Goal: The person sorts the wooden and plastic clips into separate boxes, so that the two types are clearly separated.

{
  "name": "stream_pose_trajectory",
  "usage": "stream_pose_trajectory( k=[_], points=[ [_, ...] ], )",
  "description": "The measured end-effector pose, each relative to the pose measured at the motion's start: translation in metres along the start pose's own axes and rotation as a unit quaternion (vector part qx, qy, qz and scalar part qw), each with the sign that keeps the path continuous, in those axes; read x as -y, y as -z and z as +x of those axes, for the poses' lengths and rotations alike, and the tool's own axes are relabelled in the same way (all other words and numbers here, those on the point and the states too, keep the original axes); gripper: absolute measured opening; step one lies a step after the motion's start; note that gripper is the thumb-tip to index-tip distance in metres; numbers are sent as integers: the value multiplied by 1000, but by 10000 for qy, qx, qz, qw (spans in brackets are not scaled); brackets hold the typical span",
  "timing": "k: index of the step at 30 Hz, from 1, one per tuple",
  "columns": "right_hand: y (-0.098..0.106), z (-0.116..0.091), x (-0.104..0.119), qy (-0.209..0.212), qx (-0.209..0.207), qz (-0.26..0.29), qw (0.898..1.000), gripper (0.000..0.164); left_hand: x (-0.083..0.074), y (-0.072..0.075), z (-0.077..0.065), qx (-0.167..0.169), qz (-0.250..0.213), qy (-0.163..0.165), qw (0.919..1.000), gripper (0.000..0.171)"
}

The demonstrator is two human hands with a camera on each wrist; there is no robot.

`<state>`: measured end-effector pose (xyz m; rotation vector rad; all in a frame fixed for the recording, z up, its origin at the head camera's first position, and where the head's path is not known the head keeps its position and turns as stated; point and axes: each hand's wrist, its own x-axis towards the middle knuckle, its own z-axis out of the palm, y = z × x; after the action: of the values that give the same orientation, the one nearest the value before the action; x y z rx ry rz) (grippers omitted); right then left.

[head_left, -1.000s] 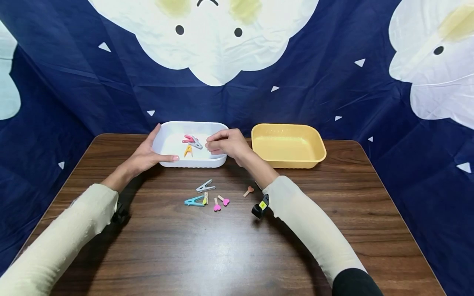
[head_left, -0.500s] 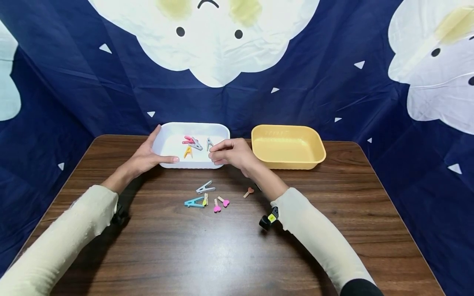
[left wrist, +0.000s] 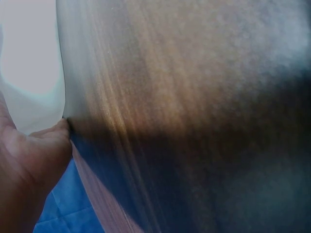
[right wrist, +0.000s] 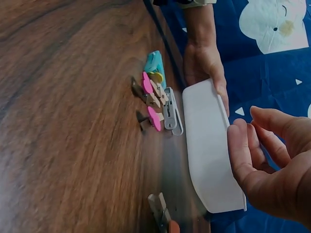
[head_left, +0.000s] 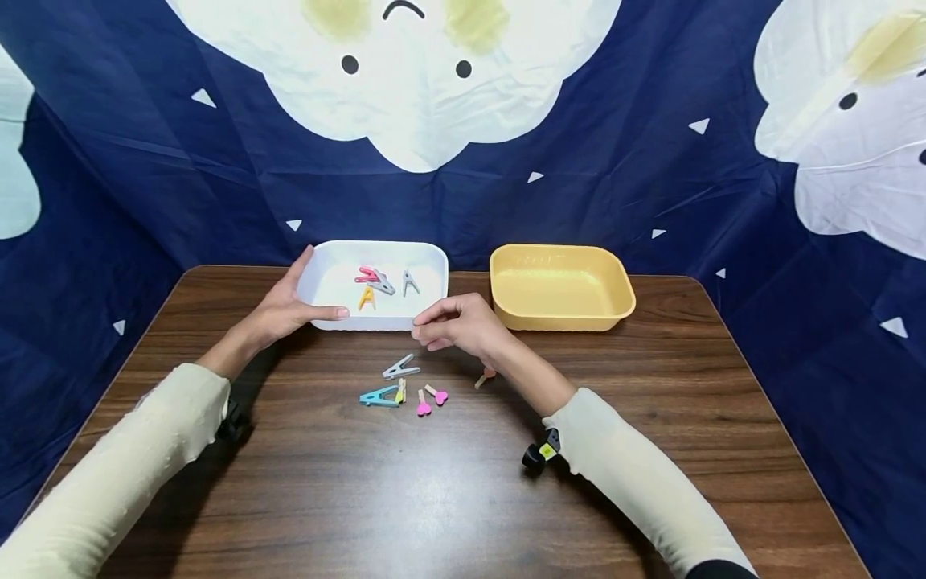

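Note:
A white plastic tray (head_left: 383, 323) stands at the back left, holding a pink clothespin (head_left: 367, 274), two grey clothespins and an orange clothespin (head_left: 366, 294). My left hand (head_left: 278, 309) rests against its left end, fingers straight along the side and thumb along the front wall. Just over the front right rim is my right hand (head_left: 466, 328), its fingers loosely bent and holding nothing; the right wrist view shows a gap between thumb and fingers. On the table lie a pale grey clothespin (head_left: 402, 372), a blue clothespin (head_left: 374, 397) and two pink heart clips, one a heart clip (right wrist: 154, 119).
A yellow tray (head_left: 564, 323) stands right of the white one. A small wooden clip with a yellow end (head_left: 401, 394) lies beside the blue clothespin. An orange heart clip (head_left: 481, 382) is partly hidden by my right hand. A dark blue cloth (head_left: 463, 205) hangs behind the table.
My right hand has let go of a grey clothespin inside the white tray and drawn back toward the front rim. My left hand has stayed in place.

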<state>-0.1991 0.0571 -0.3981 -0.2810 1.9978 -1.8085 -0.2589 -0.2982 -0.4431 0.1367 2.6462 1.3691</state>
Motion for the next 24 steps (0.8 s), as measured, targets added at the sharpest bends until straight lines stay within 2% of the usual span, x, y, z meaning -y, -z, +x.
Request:
stream_pose_trajectory(
  k=[7,11,24],
  points=[
    [5,-6,-9,-127,11,-238,9996,29,-2,-2,-2,-2,8,39,10000,150],
    [5,-6,-17,-205,49,-274,9994,25,-1,-3,-2,-8,4,37,10000,150],
    [3,-3,-36,-587,452,-663,9950,22,1,-2,-1,-30,-14,-15,10000,150]
  ],
)
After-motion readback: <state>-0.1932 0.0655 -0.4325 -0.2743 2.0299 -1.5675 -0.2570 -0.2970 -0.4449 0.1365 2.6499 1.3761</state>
